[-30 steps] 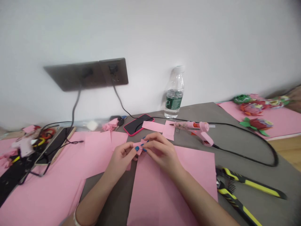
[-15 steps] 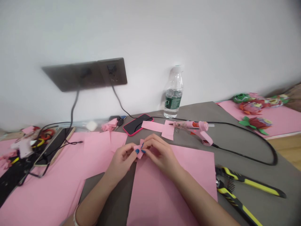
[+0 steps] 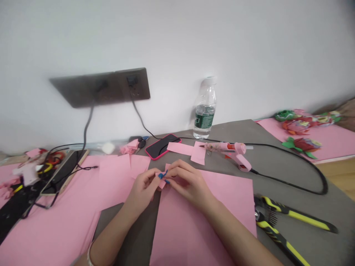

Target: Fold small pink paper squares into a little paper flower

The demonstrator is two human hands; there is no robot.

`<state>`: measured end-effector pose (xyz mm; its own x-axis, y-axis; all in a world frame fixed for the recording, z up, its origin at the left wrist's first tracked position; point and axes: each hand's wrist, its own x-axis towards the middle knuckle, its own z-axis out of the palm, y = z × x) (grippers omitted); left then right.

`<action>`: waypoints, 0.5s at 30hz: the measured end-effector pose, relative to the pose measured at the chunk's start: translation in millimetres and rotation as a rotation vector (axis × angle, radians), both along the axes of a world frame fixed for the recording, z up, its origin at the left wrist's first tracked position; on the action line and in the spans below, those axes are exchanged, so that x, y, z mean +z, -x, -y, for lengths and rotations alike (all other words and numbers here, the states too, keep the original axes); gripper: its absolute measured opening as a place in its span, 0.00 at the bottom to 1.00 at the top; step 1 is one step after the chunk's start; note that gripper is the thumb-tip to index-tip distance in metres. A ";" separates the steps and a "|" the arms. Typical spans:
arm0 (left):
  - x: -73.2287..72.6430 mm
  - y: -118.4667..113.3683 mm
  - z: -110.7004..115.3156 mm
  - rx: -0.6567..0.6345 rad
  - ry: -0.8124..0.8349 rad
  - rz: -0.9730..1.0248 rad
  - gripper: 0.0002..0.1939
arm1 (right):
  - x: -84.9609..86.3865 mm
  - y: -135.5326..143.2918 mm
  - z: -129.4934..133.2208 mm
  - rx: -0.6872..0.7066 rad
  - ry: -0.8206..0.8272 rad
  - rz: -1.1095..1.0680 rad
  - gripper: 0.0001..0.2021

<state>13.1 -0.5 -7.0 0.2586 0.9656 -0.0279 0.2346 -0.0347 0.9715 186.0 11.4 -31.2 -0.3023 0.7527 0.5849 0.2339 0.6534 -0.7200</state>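
Between my two hands is a small piece of pink paper (image 3: 161, 185), partly hidden by the fingers. My left hand (image 3: 143, 187) pinches it between thumb and fingers from the left. The thumb and fingertips of my right hand (image 3: 189, 181) close on the same piece's right side. Both hands hover over the top left edge of a large pink paper sheet (image 3: 191, 221) on the grey table. Just beyond the fingers lie a pink-rimmed phone (image 3: 161, 147) and pink paper strips (image 3: 181, 149), with the nozzle of a pink hot glue gun (image 3: 224, 148) resting on one of them.
Yellow-and-black pliers (image 3: 277, 221) lie spread open at the right. A water bottle (image 3: 204, 114) stands against the wall. Paper flowers (image 3: 302, 144) rest at the far right. Pink sheets (image 3: 63, 221) and another phone (image 3: 65, 171) cover the left side. A black cord (image 3: 294, 149) loops across the table.
My fingers have shifted slightly on the small pink paper, the left thumb and right fingertips drawing closer together. The paper has tilted a little. Everything else stays put.
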 end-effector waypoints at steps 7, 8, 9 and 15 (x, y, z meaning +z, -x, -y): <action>2.4 -0.3 1.2 -0.026 -0.010 -0.016 0.16 | 0.9 1.2 1.6 -0.034 -0.021 0.025 0.07; 2.8 -0.2 1.5 -0.035 -0.019 -0.018 0.17 | 1.4 1.3 1.6 -0.030 -0.004 0.011 0.07; 3.1 0.0 2.0 -0.043 -0.025 -0.023 0.17 | 1.9 1.4 1.6 -0.024 0.016 -0.005 0.07; 0.6 2.0 5.5 -0.091 -0.046 -0.071 0.15 | 3.6 1.2 1.1 0.024 0.101 -0.062 0.07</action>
<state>11.1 -5.9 -6.4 0.3439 0.9390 -0.0056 0.2966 -0.1030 0.9494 184.8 10.4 -27.6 -0.2863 0.8017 0.5248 0.1719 0.5818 -0.7950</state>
